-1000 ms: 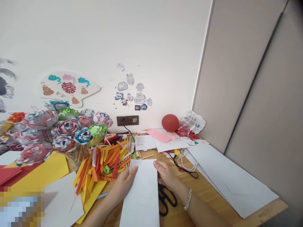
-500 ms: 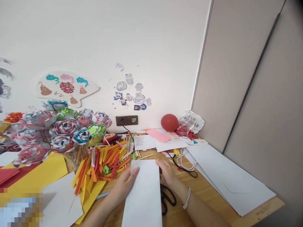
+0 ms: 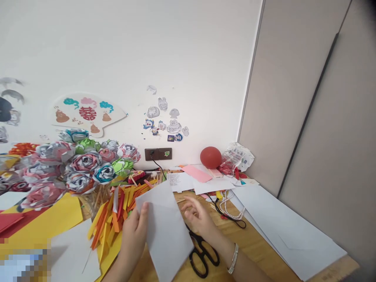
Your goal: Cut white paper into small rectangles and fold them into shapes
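A folded white sheet of paper (image 3: 166,231) is tilted up over the table, its top leaning left. My left hand (image 3: 135,231) grips its left edge, thumb on the front face and fingers hidden behind. Just off the paper's right edge, my right hand (image 3: 198,219) holds nothing; its fingers are loosely curled and apart. A bracelet circles that wrist. Below the right hand lie black-handled scissors (image 3: 202,254), their blades partly covered by the paper.
Orange and yellow folded paper strips (image 3: 114,215) are heaped at left, beside paper flowers (image 3: 85,164). Large white sheets (image 3: 288,231) lie along the right edge. Behind are a red balloon (image 3: 210,157), pink paper (image 3: 196,173), a bead string (image 3: 232,211) and a wall socket (image 3: 158,154).
My right hand has let go of the paper and stands apart from it. The left hand has moved left, tilting the sheet, and more of the scissors shows.
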